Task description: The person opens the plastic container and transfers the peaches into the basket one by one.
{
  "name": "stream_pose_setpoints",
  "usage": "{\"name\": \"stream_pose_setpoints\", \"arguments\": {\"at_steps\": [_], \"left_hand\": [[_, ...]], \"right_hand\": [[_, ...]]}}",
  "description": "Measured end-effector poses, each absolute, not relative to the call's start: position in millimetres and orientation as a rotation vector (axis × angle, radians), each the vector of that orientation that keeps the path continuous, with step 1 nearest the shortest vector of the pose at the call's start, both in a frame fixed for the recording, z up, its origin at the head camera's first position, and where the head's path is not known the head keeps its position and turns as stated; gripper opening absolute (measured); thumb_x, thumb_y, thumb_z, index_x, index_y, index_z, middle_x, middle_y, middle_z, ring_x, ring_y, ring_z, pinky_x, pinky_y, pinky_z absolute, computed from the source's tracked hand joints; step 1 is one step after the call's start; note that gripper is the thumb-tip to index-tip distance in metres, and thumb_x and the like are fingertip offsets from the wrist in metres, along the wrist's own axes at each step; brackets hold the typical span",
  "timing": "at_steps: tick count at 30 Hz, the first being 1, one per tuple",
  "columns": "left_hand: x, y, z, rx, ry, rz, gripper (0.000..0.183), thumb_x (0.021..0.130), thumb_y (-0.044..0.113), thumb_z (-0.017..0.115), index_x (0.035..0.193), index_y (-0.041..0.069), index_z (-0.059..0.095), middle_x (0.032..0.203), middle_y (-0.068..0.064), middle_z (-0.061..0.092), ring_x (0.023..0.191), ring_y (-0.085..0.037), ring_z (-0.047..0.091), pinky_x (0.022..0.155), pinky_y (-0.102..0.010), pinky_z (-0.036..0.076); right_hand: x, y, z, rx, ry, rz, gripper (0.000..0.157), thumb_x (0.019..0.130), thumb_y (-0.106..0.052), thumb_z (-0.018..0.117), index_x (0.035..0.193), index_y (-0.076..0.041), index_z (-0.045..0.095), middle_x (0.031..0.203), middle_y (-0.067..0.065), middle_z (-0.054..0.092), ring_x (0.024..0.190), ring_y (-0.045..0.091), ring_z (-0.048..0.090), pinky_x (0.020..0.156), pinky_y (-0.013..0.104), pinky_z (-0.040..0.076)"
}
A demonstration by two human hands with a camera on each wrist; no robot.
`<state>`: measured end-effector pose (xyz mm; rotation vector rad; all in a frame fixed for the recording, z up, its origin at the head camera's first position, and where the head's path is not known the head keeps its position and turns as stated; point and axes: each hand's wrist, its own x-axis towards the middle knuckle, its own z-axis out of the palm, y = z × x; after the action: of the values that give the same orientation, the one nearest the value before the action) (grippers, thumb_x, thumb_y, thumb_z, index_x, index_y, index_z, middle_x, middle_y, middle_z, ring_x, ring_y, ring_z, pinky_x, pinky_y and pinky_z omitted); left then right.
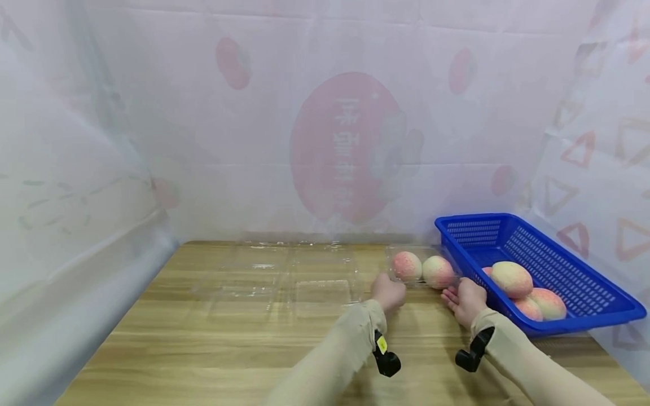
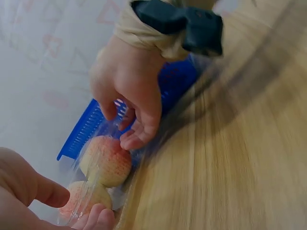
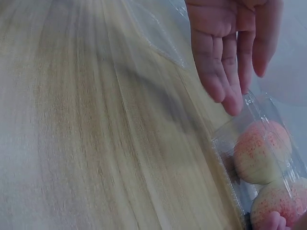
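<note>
Two pink-and-cream peaches (image 1: pixel 407 266) sit side by side in a clear plastic container (image 1: pixel 421 248) near the back of the wooden table. At its left end is my left hand (image 1: pixel 388 292), its fingers extended and fingertips right at the container's corner in the right wrist view. My right hand (image 1: pixel 465 301) is at the other end, palm turned inward, fingers loosely bent, between the container and a blue basket (image 1: pixel 487 293). In the left wrist view, the right hand's fingertips (image 2: pixel 132 141) are close beside one peach (image 2: pixel 106 160).
Several more peaches (image 1: pixel 512 279) lie in the near part of the basket at the right. Two other clear plastic containers (image 1: pixel 325 290) rest on the table (image 1: pixel 203 349) to the left. Printed white sheeting (image 1: pixel 228 141) hangs behind and at both sides.
</note>
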<state>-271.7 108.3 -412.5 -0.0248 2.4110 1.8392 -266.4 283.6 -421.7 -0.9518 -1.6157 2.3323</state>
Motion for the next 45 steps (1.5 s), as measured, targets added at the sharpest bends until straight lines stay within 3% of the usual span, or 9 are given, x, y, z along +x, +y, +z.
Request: {"name": "stream_pose_setpoints", "arguments": {"at_steps": [3, 7, 11, 15, 19, 23, 35, 45], "left_hand": [[-276, 110, -415, -0.139, 2.290, 1.938, 0.008, 0.085, -0.003, 0.051, 0.083, 0.003, 0.056, 0.068, -0.006, 0.054, 0.044, -0.014, 0.039, 0.036, -0.025, 0.031], [-279, 112, -415, -0.200, 2.237, 1.982, 0.016, 0.085, -0.005, 0.052, 0.096, -0.003, 0.063, 0.070, -0.009, 0.062, 0.047, -0.014, 0.045, 0.037, -0.026, 0.033], [-282, 116, -415, -0.242, 2.248, 1.985, 0.016, 0.081, -0.008, 0.055, 0.093, -0.002, 0.065, 0.068, -0.008, 0.061, 0.047, -0.015, 0.047, 0.037, -0.026, 0.035], [-286, 118, -417, -0.260, 2.270, 1.983, 0.012, 0.078, -0.010, 0.058, 0.085, -0.002, 0.064, 0.069, -0.008, 0.058, 0.045, -0.014, 0.044, 0.037, -0.025, 0.034], [-292, 118, -424, -0.284, 2.218, 2.011, 0.023, 0.081, -0.013, 0.056, 0.103, -0.008, 0.064, 0.070, -0.009, 0.062, 0.050, -0.015, 0.055, 0.042, -0.025, 0.045], [-296, 118, -427, -0.307, 2.154, 2.051, 0.033, 0.083, -0.014, 0.052, 0.115, -0.009, 0.061, 0.073, -0.010, 0.064, 0.056, -0.015, 0.061, 0.051, -0.025, 0.053], [-290, 108, -415, -0.282, 1.867, 2.130, 0.048, 0.083, -0.018, 0.046, 0.129, -0.010, 0.054, 0.084, -0.014, 0.064, 0.061, -0.012, 0.057, 0.075, -0.031, 0.058], [-291, 102, -416, -0.267, 1.841, 2.100, 0.048, 0.086, -0.017, 0.048, 0.133, -0.008, 0.053, 0.086, -0.017, 0.064, 0.067, -0.016, 0.061, 0.080, -0.035, 0.057]], "right_hand": [[-269, 285, -426, -0.952, -1.649, 2.288, 0.045, 0.104, -0.012, 0.029, 0.148, -0.001, 0.023, 0.088, 0.008, 0.055, 0.068, 0.011, 0.063, 0.071, 0.026, 0.057], [-272, 289, -431, -0.926, -1.693, 2.264, 0.051, 0.104, -0.012, 0.028, 0.152, 0.001, 0.016, 0.079, 0.004, 0.058, 0.066, 0.010, 0.064, 0.069, 0.025, 0.057], [-274, 290, -433, -0.919, -1.723, 2.232, 0.058, 0.104, -0.013, 0.029, 0.155, -0.002, 0.005, 0.078, 0.005, 0.058, 0.063, 0.009, 0.063, 0.066, 0.024, 0.057], [-276, 290, -435, -0.927, -1.732, 2.202, 0.051, 0.103, -0.014, 0.032, 0.150, 0.001, 0.018, 0.077, 0.005, 0.057, 0.061, 0.010, 0.062, 0.064, 0.025, 0.057], [-274, 292, -436, -0.916, -1.728, 2.220, 0.024, 0.098, -0.011, 0.037, 0.120, -0.001, 0.042, 0.074, 0.004, 0.058, 0.060, 0.011, 0.062, 0.064, 0.026, 0.057], [-272, 295, -437, -0.914, -1.727, 2.253, 0.010, 0.090, -0.008, 0.041, 0.099, -0.006, 0.044, 0.072, 0.003, 0.060, 0.062, 0.013, 0.062, 0.065, 0.027, 0.057], [-268, 301, -439, -0.863, -1.782, 2.269, 0.012, 0.093, -0.009, 0.043, 0.099, -0.001, 0.050, 0.070, 0.000, 0.062, 0.061, 0.010, 0.062, 0.065, 0.025, 0.057], [-266, 298, -437, -0.836, -1.767, 2.305, 0.011, 0.093, -0.004, 0.042, 0.101, 0.000, 0.048, 0.071, 0.001, 0.063, 0.063, 0.010, 0.062, 0.066, 0.024, 0.056]]}}
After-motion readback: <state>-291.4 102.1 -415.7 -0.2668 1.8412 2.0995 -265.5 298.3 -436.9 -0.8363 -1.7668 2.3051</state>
